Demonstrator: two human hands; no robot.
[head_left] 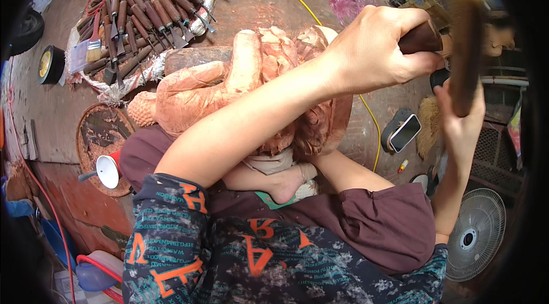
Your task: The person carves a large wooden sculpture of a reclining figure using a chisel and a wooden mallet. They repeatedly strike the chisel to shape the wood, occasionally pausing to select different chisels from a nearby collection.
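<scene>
A reddish wooden carving of a seated figure (200, 95), with a knobbly curled head, lies on its side across my lap. My left arm reaches over it to the right. My left hand (389, 46) is closed round a dark brown wooden handle (422, 40), apparently a carving chisel's; its blade is hidden. Just beyond, my right hand (462, 118) grips an upright wooden mallet (466, 46), blurred by motion and close to the camera. My left forearm covers part of the carving. Both hands are off to the right of the carved figure.
Many wooden-handled chisels (154, 6) are heaped at the upper left beside a brush (94, 49). A phone (405, 133), a fan (474, 235) and a yellow cable (374, 126) lie or stand at right. A round tray (86, 132) with chips is at left.
</scene>
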